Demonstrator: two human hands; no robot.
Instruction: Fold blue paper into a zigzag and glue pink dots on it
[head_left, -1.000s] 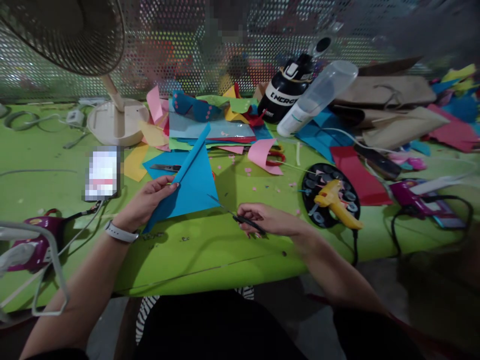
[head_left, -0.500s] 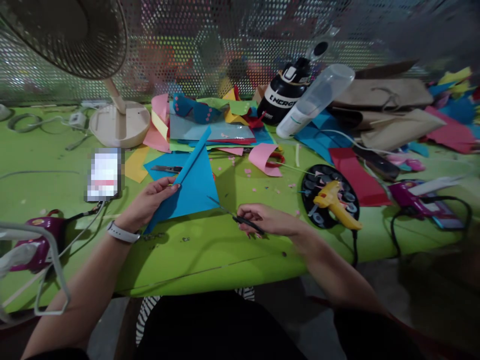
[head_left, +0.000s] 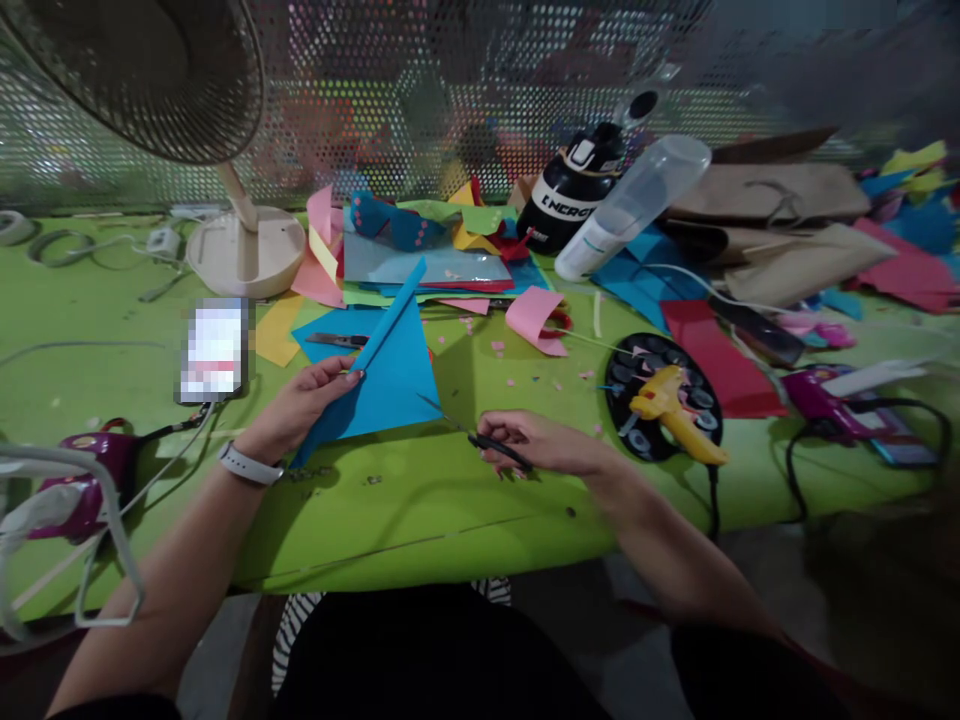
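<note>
My left hand [head_left: 321, 392] pinches a sheet of blue paper [head_left: 397, 385] along a folded strip that slants up to the right. My right hand [head_left: 517, 440] is closed round the handles of a pair of scissors [head_left: 501, 450]. Their blades point left and lie at the right edge of the blue paper, a little apart at the tips. A utility knife [head_left: 336, 341] rests on more blue paper just beyond my left hand. Pink scraps [head_left: 497, 346] are scattered past the scissors.
A fan [head_left: 246, 250] and a phone [head_left: 214, 350] stand and lie at left. Behind are paper sheets [head_left: 420, 265], a black bottle [head_left: 559, 205] and a clear spray bottle [head_left: 637, 205]. At right, a yellow glue gun [head_left: 679, 415] rests on a black round tray [head_left: 622, 375], near red paper [head_left: 720, 360].
The whole view has shifted slightly, moving things a little to the right. Both hands keep their hold, and the paper and scissors stay in nearly the same position relative to each other.
</note>
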